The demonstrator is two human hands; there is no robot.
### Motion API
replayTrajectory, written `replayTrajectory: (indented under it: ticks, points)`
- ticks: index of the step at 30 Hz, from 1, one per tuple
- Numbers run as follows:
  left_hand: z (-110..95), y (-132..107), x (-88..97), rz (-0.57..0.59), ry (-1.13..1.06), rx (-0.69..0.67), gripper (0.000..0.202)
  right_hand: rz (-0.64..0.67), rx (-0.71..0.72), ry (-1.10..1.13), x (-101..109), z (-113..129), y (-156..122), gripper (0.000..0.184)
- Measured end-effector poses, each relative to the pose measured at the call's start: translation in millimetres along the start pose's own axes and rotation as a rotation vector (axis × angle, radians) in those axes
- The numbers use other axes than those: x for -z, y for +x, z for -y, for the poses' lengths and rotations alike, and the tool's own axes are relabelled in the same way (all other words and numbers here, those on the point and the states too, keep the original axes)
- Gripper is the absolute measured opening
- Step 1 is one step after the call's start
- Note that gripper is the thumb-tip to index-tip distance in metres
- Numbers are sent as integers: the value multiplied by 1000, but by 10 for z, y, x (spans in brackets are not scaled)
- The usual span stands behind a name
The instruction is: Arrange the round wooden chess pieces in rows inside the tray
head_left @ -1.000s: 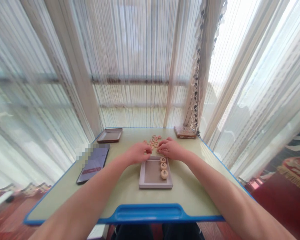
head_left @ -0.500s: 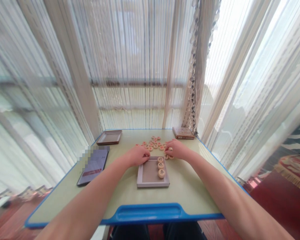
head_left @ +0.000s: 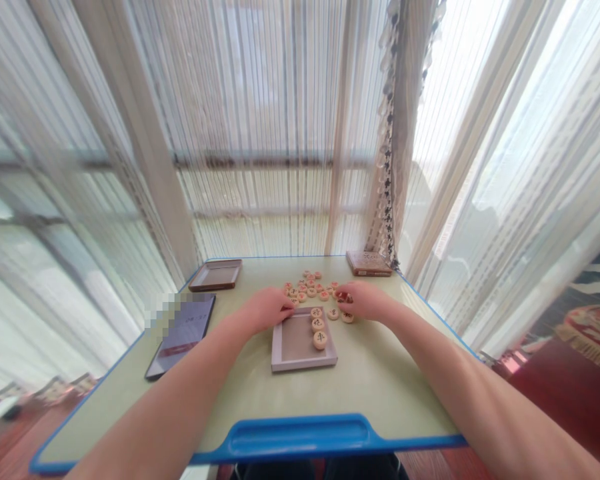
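Note:
A shallow cardboard box tray point(head_left: 305, 365) lies on the table in front of me. Three round wooden Chinese chess pieces point(head_left: 319, 325) with black characters form a column along its right side. My left hand point(head_left: 270, 311) is closed at the tray's far left corner, fingers and thumb on its rim. Beyond the tray is a loose cluster of pieces point(head_left: 311, 292), some red, some black. Over the cluster's right side, my right hand point(head_left: 364, 301) has its thumb and fingers curled around a piece, mostly hidden. Two black-marked pieces point(head_left: 333, 314) lie just below that hand.
A tablet or phone point(head_left: 183, 343) lies at the left of the table point(head_left: 380, 393). Behind it is a shallow brown-rimmed lid point(head_left: 216, 275). A flat printed box point(head_left: 369, 264) sits at the back right. Blue edging with a moulded groove point(head_left: 300, 435) runs along the front.
My right hand has shifted slightly right, uncovering a piece beside the tray. My left hand stays at the tray's corner. The whole view has shifted a little.

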State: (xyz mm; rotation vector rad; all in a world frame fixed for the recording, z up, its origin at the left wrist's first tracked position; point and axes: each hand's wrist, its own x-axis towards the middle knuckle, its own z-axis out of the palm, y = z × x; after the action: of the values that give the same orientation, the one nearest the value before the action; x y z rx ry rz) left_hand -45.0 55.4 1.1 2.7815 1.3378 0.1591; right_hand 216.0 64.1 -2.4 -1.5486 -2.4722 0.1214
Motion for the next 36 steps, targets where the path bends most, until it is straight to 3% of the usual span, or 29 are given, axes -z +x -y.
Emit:
replayTrajectory:
  ticks: [4,7,9,14,20,28,32,36]
  points:
    - [8,-4,-15,-52,-2,4,24,-108,112,97,59,60,-36,23]
    - [4,5,-44,-105,-19,13,22,-165,208,232,182,237,-143,27]
    - [-3,19,-69,-120,-21,9,22,-152,308,282,231,399,-220,20]
    - [-25,31,-93,-165,49,5,21,-197,431,228,103,712,-282,14]
    - [-22,9,-39,-300,47,80,26,-241,365,123,-113,758,-205,18]
    - [-37,45,-80,-230,71,42,26,-219,284,-38,-198,842,-157,25]
    - [-57,32,-96,-254,70,46,29,-205,317,-22,-194,865,-167,30]
    - [-42,30,-89,-244,99,22,27,-197,403,40,-151,841,-204,21]
